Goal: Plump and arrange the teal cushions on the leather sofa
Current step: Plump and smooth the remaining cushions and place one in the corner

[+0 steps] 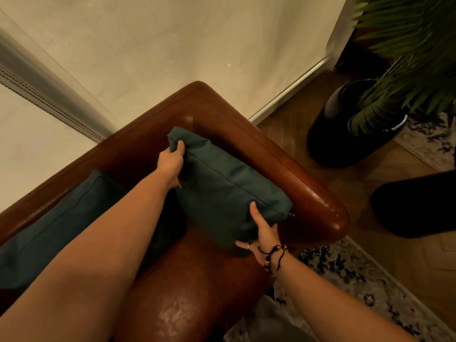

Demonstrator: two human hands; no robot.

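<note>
Brown leather sofa (246, 134) carries two teal cushions (222, 193), one beside the armrest.

A home living room, warmly lit. A brown leather sofa (246, 149) with teal cushions (229, 193) stands against a cream wall (172, 45). A patterned rug (357, 280) lies on wooden flooring (407, 255), beside a large potted palm (407, 70).
</note>
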